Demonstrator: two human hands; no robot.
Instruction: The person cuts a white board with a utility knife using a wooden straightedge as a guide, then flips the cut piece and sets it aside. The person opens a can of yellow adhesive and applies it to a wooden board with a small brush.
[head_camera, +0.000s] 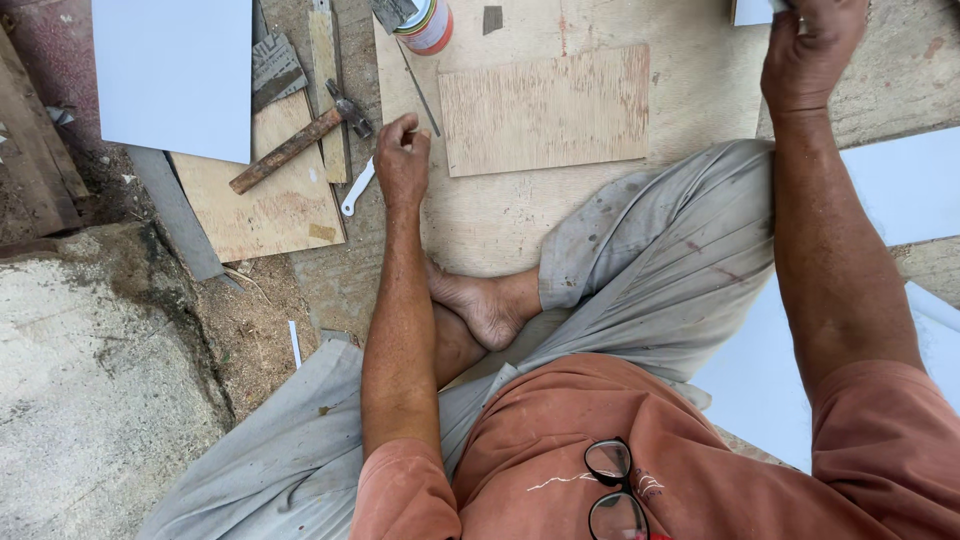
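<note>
Your left hand (402, 160) is curled around a white handle (357, 187); grip it firmly. Your right hand (810, 50) pinches a white sheet (752, 12); keep it flat.

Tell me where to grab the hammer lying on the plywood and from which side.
Grip the hammer on its wooden handle, probably near the lower-left end, coming from above. The handle lies flat and bare on the plywood sheet, while the metal head rests against a wood strip near the left hand.
</note>
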